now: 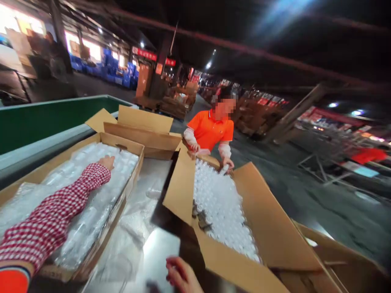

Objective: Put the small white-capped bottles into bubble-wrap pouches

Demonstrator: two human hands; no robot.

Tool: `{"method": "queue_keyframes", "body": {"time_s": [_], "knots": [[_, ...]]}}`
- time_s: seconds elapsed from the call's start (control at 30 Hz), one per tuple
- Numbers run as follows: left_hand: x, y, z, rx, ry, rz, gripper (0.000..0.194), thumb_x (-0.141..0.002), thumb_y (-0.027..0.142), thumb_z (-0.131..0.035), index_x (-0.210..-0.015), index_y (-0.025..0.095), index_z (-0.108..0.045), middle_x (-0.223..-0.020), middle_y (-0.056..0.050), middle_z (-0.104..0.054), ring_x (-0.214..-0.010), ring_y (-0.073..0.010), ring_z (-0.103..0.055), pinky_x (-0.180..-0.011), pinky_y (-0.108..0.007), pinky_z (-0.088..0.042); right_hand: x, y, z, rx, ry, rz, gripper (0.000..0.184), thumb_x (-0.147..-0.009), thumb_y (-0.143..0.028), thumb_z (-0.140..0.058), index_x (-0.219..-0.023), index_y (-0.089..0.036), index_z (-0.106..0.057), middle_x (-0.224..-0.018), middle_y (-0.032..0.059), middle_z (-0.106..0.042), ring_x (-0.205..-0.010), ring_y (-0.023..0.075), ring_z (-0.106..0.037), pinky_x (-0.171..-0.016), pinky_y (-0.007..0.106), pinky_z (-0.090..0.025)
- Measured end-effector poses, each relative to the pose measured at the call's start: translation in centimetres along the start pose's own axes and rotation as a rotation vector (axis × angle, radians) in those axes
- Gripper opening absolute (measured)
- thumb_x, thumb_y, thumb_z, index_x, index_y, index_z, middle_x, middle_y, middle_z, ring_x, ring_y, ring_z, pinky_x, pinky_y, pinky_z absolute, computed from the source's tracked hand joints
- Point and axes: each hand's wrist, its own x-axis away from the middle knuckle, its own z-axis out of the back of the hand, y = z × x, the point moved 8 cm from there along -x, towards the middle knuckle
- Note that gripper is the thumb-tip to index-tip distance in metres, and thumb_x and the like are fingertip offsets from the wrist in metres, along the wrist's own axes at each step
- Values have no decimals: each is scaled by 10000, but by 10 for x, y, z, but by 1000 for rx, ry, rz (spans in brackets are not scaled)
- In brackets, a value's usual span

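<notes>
My left hand [106,162], below a red-and-white checked sleeve, reaches over a long shallow carton [139,166]. Its fingers lie on the clear plastic-wrapped packs [91,228] that fill the carton, and seem stretched out rather than wrapped round one. Near the bottom edge, my right hand [182,274] hovers over a shiny metal table [161,248], fingers loosely bent and apart, holding nothing. To its upper right stands a deep open carton [180,189], packed with rows of small clear-and-white bottle-like pieces [218,207]. What lies inside the wrapped packs is blurred.
A co-worker in an orange shirt [209,130] stands behind the deep carton, one hand [227,163] at the bottle-like pieces. A green conveyor belt [55,122] runs along the left. Loose plastic film [134,224] covers part of the table. Another carton [345,252] sits at right.
</notes>
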Motion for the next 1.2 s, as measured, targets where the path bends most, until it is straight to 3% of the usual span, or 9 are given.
{"method": "queue_keyframes", "body": {"time_s": [0.17,0.3,0.4,0.53,0.67,0.83,0.97,1.07,1.2], "knots": [[-15,-11,-22,-166,-161,8,209,-890,270,-535,-907,76,-611,-999,-57,-615,-960,-186,-599,-907,-384,-471,-44,12,-38,326,-36,-34,322,-815,-323,-466,-969,-113,-654,-828,104,-671,-723,213,-637,-683,350,-496],[0,15,0,-186,-183,-79,303,-913,195,-438,-1109,8,-574,-1106,-119,-583,-1114,-285,-530,-981,-464,-389,-91,28,-72,390,48,-45,514,-741,-299,-586,-1191,-53,-547,-1105,208,-586,-879,272,-613,-844,449,-452],[48,56,33,-114,-141,-249,379,-919,261,-402,-1227,80,-529,-1170,-80,-567,-1077,-257,-549,-976,-370,-397,-119,35,-89,392,57,-5,550,-608,-227,-708,-1132,-112,-586,-1173,180,-543,-1053,306,-540,-942,442,-395],[152,108,65,251,-182,-482,340,-874,417,-464,-1039,175,-638,-1005,-35,-668,-860,-198,-627,-759,-242,-483,-132,26,-94,309,5,62,57,-714,-195,-557,-735,-156,-594,-849,77,-613,-911,240,-558,-892,399,-407],[230,125,49,297,-201,-446,343,-902,387,-406,-1107,212,-618,-1123,-51,-649,-1007,-219,-607,-876,-275,-475,-107,-20,-74,138,-84,189,130,-802,-250,-402,-758,-178,-500,-753,28,-587,-781,177,-554,-786,331,-439],[263,163,-15,228,-322,-522,571,-795,256,-563,-1342,162,-427,-1423,-108,-425,-1313,-269,-373,-1119,-436,-281,-43,-101,-28,1,-243,383,170,-817,-338,-474,-755,-184,-509,-695,-8,-544,-686,139,-522,-687,263,-431],[274,190,-54,309,-620,-419,293,-828,303,-496,-1022,122,-621,-981,-128,-667,-948,-276,-617,-877,-431,-479,-3,-135,8,-77,-295,499,256,-885,-435,-475,-873,-183,-517,-658,-25,-524,-594,113,-502,-619,247,-410],[286,203,-68,646,-821,-235,349,-829,433,-496,-939,123,-614,-774,-53,-611,-755,-201,-620,-683,-323,-524,9,-136,35,-52,-192,525,278,-885,-452,-485,-897,-179,-534,-637,-38,-470,-529,92,-436,-534,226,-366],[297,212,-78,938,-809,-60,399,-707,479,-661,-862,116,-606,-729,-24,-580,-691,-156,-585,-582,-258,-511,16,-133,58,8,-60,584,297,-870,-463,-501,-871,-177,-581,-739,7,-543,-663,125,-494,-627,257,-409]]}}
